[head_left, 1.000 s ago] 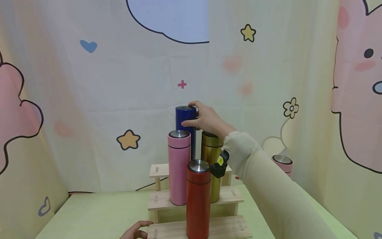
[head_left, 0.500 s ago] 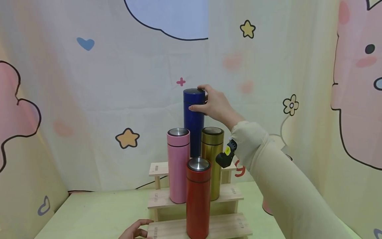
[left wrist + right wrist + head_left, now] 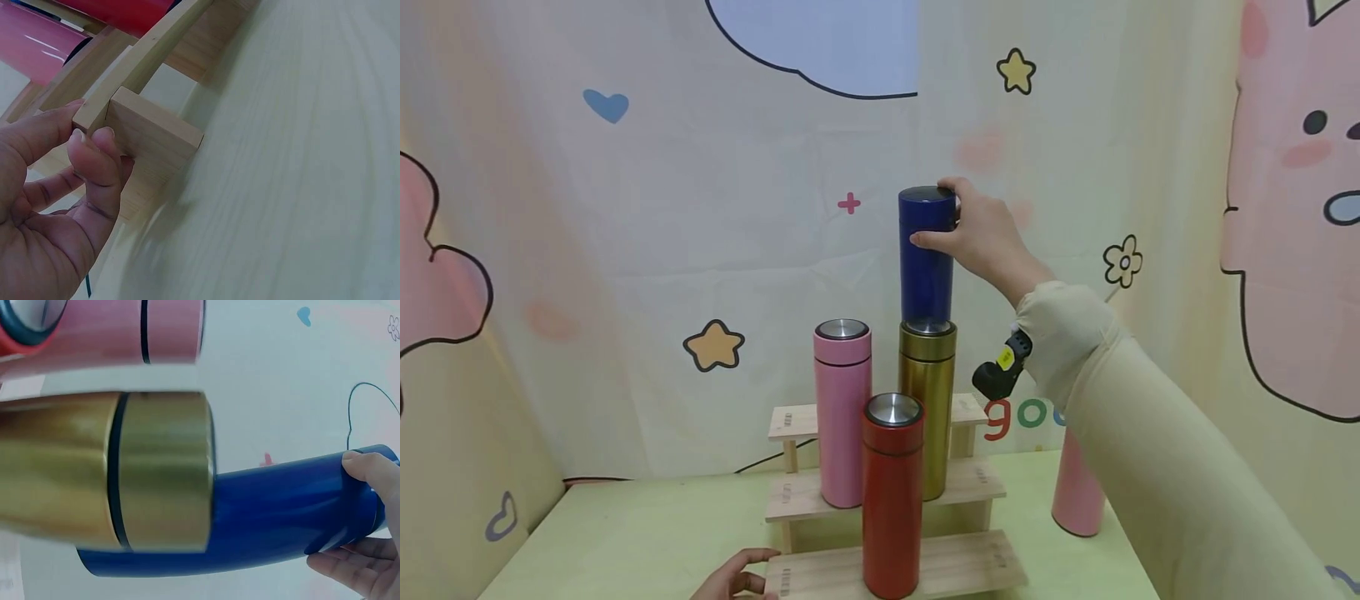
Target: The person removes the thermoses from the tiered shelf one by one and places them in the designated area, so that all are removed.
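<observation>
My right hand (image 3: 988, 233) grips a blue thermos bottle (image 3: 925, 275) near its top, thumb in front and fingers behind. The bottle is upright, raised behind the gold thermos bottle (image 3: 928, 400), which hides its lower end in the head view. In the right wrist view the whole blue bottle (image 3: 281, 506) shows beyond the gold one. My left hand (image 3: 69, 187) pinches the front left corner of the wooden step stand (image 3: 156, 119). A pink thermos bottle (image 3: 842, 417) stands beside the gold one on the middle step. A red thermos bottle (image 3: 892, 500) stands on the lowest step.
Another pink bottle (image 3: 1078, 492) stands on the pale green table (image 3: 647, 525) right of the stand, partly behind my right sleeve (image 3: 1180, 450). A printed curtain (image 3: 700, 217) hangs behind the table. The top step (image 3: 793, 421) of the stand is partly hidden by bottles.
My right hand has lifted the blue bottle off the top step area and carried it up and to the right, from behind the pink bottle to behind the gold one. My left hand stays put.
</observation>
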A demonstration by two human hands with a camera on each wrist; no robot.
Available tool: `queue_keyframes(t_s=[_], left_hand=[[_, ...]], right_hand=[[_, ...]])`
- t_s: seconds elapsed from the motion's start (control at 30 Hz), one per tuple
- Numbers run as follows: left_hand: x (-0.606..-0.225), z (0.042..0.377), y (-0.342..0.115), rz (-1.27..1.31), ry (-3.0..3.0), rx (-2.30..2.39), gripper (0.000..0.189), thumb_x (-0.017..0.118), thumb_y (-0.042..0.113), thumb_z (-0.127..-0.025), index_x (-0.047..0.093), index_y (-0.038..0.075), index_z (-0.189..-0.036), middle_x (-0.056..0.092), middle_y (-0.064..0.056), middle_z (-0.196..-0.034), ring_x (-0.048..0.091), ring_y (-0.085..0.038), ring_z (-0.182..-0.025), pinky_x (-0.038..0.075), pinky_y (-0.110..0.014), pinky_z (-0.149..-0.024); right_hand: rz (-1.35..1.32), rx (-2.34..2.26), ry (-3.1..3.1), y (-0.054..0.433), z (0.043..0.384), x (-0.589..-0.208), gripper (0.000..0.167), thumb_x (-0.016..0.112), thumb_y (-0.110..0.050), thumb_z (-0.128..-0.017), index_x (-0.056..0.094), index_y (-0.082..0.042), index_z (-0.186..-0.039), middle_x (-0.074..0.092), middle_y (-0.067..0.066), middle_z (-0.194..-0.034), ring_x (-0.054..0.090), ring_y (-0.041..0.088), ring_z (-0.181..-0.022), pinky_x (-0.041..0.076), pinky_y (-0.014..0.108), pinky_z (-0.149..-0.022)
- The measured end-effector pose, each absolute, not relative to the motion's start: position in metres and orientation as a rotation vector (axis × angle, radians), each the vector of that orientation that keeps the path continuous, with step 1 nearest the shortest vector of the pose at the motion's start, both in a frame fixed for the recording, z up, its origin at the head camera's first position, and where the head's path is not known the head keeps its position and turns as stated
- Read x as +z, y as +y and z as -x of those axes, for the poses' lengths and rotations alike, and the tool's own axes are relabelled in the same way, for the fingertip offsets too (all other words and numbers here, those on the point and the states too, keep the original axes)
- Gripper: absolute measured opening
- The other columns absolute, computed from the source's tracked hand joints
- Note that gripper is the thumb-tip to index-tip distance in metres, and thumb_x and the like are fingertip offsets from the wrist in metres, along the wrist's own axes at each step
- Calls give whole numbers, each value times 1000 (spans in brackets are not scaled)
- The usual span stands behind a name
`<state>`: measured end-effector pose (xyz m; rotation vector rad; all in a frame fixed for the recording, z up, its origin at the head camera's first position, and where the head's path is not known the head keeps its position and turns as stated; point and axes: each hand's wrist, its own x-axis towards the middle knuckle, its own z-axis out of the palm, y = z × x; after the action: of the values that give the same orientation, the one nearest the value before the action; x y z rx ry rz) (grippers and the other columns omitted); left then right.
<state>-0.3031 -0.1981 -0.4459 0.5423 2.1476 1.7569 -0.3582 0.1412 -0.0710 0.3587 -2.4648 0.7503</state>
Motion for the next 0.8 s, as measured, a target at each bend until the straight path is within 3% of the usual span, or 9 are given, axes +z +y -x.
queue_keyframes(t_s=[0.5, 0.8], left_hand=[[-447, 310, -204, -586, 2196, 1697, 91, 74, 38, -83, 26, -22, -133, 67, -9, -99, 63, -21, -94, 55, -36, -77], [-455, 316, -209, -627, 2154, 1728, 85, 72, 32, -86, 25, -22, -133, 66, -9, -101, 63, -18, -94, 54, -36, -76]], right_hand=[[-248, 678, -2482, 189, 342, -78, 79, 67, -37, -89, 25, -11, -151, 47, 21, -143, 52, 41, -125, 44, 56, -99], [-227, 672, -2538, 212, 338, -101, 79, 67, -38, -89, 25, -11, -151, 48, 24, -142, 51, 43, -125, 43, 59, -98]])
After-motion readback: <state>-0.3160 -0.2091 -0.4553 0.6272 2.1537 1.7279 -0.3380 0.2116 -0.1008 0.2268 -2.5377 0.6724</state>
